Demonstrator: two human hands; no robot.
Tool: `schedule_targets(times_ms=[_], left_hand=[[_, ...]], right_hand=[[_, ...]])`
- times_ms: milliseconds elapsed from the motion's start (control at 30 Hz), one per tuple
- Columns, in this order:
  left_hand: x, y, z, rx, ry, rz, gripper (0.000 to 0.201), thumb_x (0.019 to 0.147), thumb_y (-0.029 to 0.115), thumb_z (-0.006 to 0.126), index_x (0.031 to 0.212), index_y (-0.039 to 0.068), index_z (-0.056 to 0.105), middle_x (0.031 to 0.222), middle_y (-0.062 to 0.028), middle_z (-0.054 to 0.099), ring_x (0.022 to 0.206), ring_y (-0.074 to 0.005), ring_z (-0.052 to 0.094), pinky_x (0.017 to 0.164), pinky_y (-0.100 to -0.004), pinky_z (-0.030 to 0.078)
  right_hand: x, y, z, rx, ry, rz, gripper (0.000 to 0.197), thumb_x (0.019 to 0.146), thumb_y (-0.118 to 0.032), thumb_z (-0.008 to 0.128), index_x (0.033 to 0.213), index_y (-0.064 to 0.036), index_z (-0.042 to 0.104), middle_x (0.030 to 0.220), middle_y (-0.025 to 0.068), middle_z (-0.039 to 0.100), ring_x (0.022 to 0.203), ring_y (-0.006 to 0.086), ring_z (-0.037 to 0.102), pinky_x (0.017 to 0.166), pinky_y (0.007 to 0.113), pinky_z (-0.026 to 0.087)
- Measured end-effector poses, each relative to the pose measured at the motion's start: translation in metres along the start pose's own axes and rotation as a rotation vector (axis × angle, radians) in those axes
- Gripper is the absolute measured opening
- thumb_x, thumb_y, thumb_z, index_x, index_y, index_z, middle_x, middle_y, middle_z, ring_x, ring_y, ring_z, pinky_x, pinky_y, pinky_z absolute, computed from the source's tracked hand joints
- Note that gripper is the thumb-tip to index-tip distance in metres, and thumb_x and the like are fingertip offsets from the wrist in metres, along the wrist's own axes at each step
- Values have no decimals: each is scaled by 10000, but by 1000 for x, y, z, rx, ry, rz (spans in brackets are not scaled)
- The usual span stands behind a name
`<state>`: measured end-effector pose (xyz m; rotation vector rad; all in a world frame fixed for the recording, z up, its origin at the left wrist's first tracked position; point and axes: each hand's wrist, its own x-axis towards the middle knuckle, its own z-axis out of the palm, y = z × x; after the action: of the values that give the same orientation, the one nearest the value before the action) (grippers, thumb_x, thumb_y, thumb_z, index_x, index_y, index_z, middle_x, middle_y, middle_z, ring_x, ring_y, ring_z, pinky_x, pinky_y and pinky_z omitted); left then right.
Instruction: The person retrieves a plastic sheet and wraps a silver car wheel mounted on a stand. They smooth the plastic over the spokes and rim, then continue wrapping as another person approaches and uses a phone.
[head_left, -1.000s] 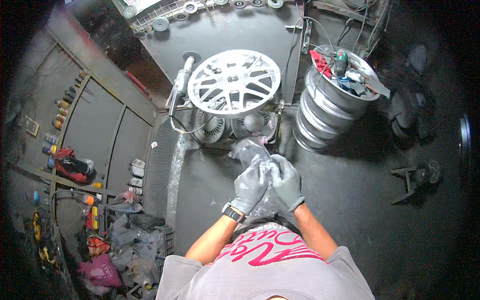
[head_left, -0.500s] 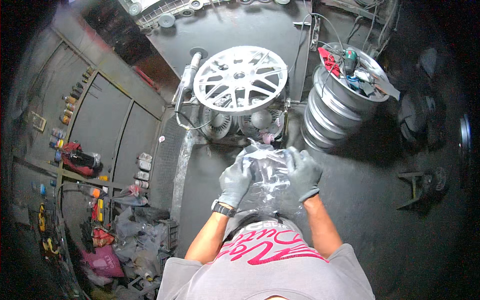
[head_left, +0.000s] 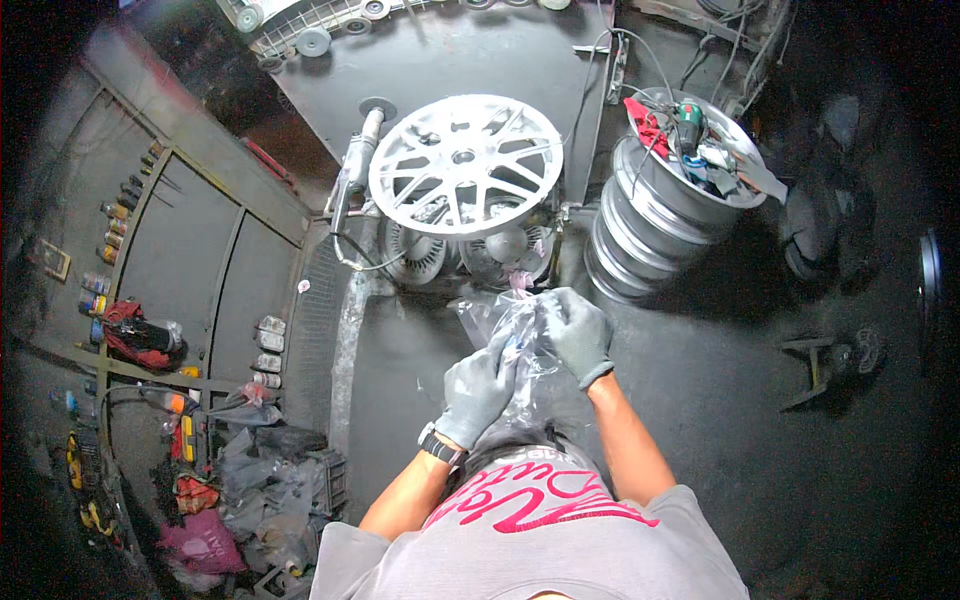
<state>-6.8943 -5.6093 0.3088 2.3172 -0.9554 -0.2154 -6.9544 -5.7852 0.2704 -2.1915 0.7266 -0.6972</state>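
Observation:
Between my two grey-gloved hands hangs a clear plastic bag (head_left: 522, 385), crumpled and shiny, in front of my body. My left hand (head_left: 477, 393) is closed on its left side, fingers pointing up into the film. Higher up, my right hand (head_left: 577, 333) grips the bag's upper right part with curled fingers. I cannot make out anything inside the bag. Beyond my hands a silver multi-spoke wheel rim (head_left: 466, 165) lies face up on a stand, apart from both hands.
At right, a stack of silver rims (head_left: 650, 235) bears a green power tool (head_left: 690, 122) and a red cloth (head_left: 647, 127). A grinder-like tool (head_left: 360, 155) stands left of the spoked rim. Shelves with cans (head_left: 270, 345) and a heap of plastic bags (head_left: 265, 480) line the left.
My hands have come closer together; the right one has risen and moved inward. The bag, spread between them before, is now bunched and narrower. The view has shifted slightly.

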Motion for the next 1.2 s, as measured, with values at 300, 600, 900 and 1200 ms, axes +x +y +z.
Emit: schedule_targets(times_ms=[300,600,900,1200], left_hand=[[39,-89,-27,-174,145,-233,318,981,274,487,1196,116,662,1004,-194,698,932,-387,668,816,-451,532],[92,-134,-93,-508,251,-305,352,1006,135,430,1286,-28,567,1235,-227,635,1182,-354,601,984,-398,470],[96,-144,-145,-973,140,-300,504,1004,54,394,1500,22,314,796,-87,670,627,-136,658,560,-296,528],[92,-158,-271,-766,-450,160,649,955,193,561,1503,4,269,1081,-172,659,871,-261,686,756,-349,556]], right_hand=[[60,-37,13,-241,133,-240,379,872,-209,629,1227,-84,578,1075,161,609,1037,367,571,916,459,439],[52,-116,143,346,-497,-179,319,942,-151,544,1200,34,579,1115,249,642,1071,402,604,921,443,468],[131,-172,324,902,-899,-335,514,922,-144,587,1408,-16,479,1428,198,490,1288,301,497,1079,380,389],[115,-203,311,829,-1126,-339,531,910,-194,625,1392,-8,499,1428,215,484,1294,324,487,1090,397,371]])
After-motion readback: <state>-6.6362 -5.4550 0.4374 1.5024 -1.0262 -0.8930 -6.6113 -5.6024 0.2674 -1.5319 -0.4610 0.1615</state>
